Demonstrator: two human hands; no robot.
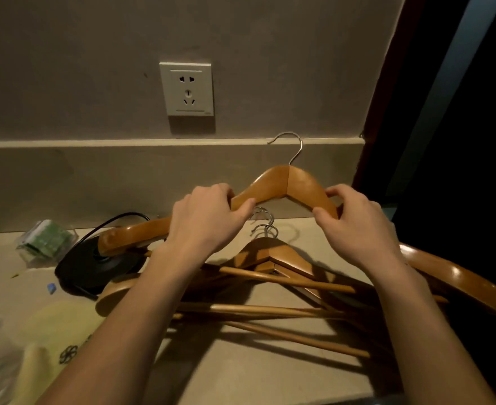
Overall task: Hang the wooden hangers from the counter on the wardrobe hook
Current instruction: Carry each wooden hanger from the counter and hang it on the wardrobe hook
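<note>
A wooden hanger (284, 184) with a metal hook is raised above the counter (240, 372), upright, its hook pointing at the wall. My left hand (208, 217) grips its left arm and my right hand (354, 223) grips its right arm. Under it lies a pile of several more wooden hangers (270, 276) with crossbars, their metal hooks bunched at the middle. The wardrobe hook is not in view.
A black kettle base (95, 267) with a cord sits left of the pile, touching a hanger's end. Green packets (45, 241), a yellow-green cloth (57, 325) and clear plastic lie at the left. A wall socket (186, 89) is ahead; a dark opening (459, 141) is at the right.
</note>
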